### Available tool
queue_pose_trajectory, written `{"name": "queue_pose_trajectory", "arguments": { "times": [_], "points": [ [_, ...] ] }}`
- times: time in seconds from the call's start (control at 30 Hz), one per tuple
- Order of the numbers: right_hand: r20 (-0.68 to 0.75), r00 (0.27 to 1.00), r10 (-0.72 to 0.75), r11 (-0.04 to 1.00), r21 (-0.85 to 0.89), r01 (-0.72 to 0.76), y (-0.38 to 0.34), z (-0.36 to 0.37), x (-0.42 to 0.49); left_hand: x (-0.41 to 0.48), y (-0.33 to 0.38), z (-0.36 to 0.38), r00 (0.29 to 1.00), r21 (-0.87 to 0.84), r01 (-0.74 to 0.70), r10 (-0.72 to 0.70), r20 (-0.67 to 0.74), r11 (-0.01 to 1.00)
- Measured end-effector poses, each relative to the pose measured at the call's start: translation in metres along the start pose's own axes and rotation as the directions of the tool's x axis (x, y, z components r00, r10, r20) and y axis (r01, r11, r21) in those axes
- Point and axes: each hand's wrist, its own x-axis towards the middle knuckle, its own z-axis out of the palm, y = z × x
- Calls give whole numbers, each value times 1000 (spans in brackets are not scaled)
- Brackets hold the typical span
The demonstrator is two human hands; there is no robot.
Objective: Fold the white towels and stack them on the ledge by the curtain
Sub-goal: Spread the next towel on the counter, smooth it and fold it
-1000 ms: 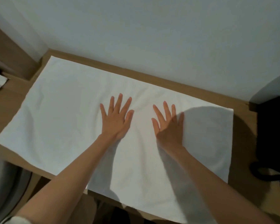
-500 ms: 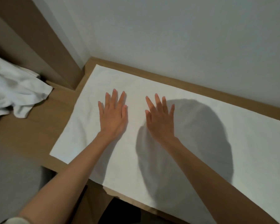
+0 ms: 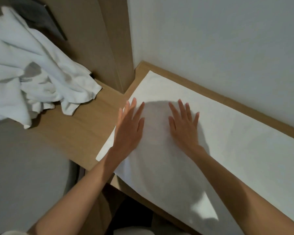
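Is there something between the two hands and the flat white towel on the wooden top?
Nothing visible. The right hand lies flat on the towel, and the left hand is over its left edge with straight fingers. The crumpled towels lie apart, further left on the wooden top.

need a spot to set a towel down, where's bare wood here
Free: light wooden counter between the crumpled white towel pile and the spread white towel. Thin strip along the wall. Crowded: the spread towel, left hand and right hand over it.
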Motion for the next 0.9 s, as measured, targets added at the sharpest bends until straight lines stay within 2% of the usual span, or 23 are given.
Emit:
{"name": "queue_pose_trajectory", "arguments": {
  "times": [0.07,0.13,0.27,0.43,0.5,0.57,0.63,0.7,0.77,0.9],
  "points": [
    [24,997,-77,997,18,77,-26,7,15,-14,-14,-6,998,-8,57,-57,5,998],
    [67,991,-115,993,15,115,-46,17,27,-29,-28,-6,993,-6,96,-95,72,995],
    [159,980,-116,984,-113,134,-57,36,40,-46,-53,-2,987,74,109,-116,110,991],
    [169,979,-114,985,-110,134,-59,34,41,-44,-66,-3,986,190,97,-120,112,977],
    [98,985,-141,979,-135,154,-63,25,44,-45,-69,-5,982,197,114,-141,127,974],
    [15,985,-173,968,-181,173,-68,14,54,-47,-72,-9,976,188,139,-166,140,972],
    [-25,986,-166,980,-119,162,-76,3,70,-50,-75,-16,972,164,171,-194,133,972],
    [6,986,-168,982,-91,168,-84,-2,88,-53,-74,-26,967,95,232,-240,86,968],
    [84,980,-180,972,-138,190,-91,-2,102,-56,-74,-33,955,51,290,-292,43,956],
    [163,974,-157,964,-190,187,-97,1,119,-60,-77,-37,931,-14,362,-361,49,932]
  ]
}}
